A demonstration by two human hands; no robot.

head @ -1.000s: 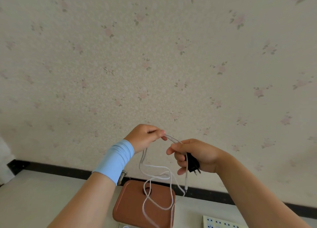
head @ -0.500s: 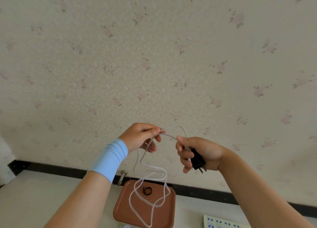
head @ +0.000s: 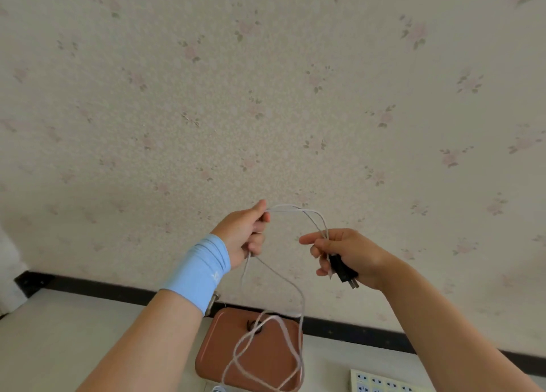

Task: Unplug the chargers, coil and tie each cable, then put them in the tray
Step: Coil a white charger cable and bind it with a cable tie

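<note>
- A small white mark is showing on the light blue wristband (head: 198, 273) — too small to read.
- The left hand (head: 245, 232) is pinching the white cable (head: 302, 309) between thumb and fingers; the cable is arching across to the right hand (head: 348, 253).
- The right hand is gripping the black charger plug (head: 342, 269) with curled fingers, prongs pointing down and right.
- Loose loops are hanging below both hands, over the brown tray (head: 224, 350).
- A black ring (head: 255, 326) is lying in the tray.
- The tray is sitting on a pale table (head: 59, 338) against floral wallpaper — a white power strip (head: 381, 381) is lying to its right.
</note>
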